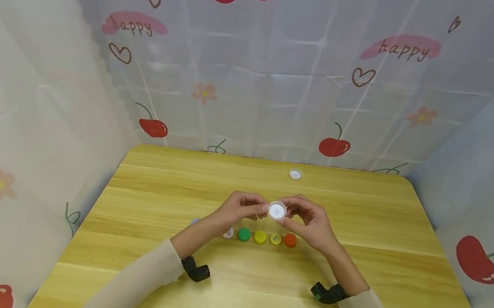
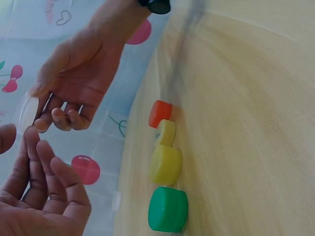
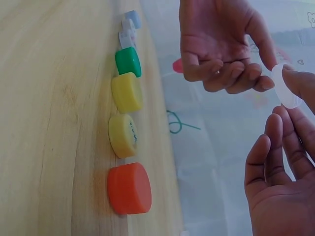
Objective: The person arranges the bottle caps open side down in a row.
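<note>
Above the table, a small round white lid [image 1: 277, 210] with a translucent rim is held between the two hands. My right hand [image 1: 309, 222] pinches its right side; in the right wrist view the thumb lies over the lid [image 3: 286, 87]. On the other side, my left hand [image 1: 239, 210] has its thumb and fingertips at the lid's left rim. In the left wrist view the lid [image 2: 29, 112] appears edge-on. Below the hands runs a row of bottle caps: orange [image 1: 290, 240], printed yellow [image 1: 276, 239], plain yellow [image 1: 260, 237], green [image 1: 244, 234], printed white [image 1: 228, 233] and blue [image 3: 133, 18].
A second white lid [image 1: 295, 174] lies near the back edge of the wooden table [image 1: 251, 298]. White curtains [image 1: 258, 85] with cherries hang behind and at both sides. The left forearm partly covers the row's left end in the head view.
</note>
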Motion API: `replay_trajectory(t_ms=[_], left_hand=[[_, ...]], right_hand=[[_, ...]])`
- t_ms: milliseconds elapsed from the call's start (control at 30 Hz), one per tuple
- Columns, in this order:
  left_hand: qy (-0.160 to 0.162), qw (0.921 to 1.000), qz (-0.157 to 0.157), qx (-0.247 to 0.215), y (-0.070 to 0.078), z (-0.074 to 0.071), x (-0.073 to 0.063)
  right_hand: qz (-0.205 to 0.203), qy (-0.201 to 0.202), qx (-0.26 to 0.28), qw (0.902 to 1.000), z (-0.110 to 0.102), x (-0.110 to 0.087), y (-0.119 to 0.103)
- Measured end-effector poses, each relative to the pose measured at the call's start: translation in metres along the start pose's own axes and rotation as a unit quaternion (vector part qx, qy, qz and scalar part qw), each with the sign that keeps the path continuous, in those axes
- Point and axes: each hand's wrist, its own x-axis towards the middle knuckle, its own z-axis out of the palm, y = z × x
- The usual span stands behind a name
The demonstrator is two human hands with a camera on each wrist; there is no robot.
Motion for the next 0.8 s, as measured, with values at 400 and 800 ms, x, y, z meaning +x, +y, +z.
replay_trajectory(t_ms=[400,800], left_hand=[[-0.055,0.9974,-0.044,0.015,0.0043,-0.0062,-0.0014],[0.039,0.9893,0.045,0.133,0.0005,-0.0095,-0.0074]], right_hand=[[0.008,-0.038,-0.024,0.9989,-0.0012,-0.0033,0.0002],[0.016,-0.03,-0.051,0.9981,0.0022,-0.0038,0.0027]])
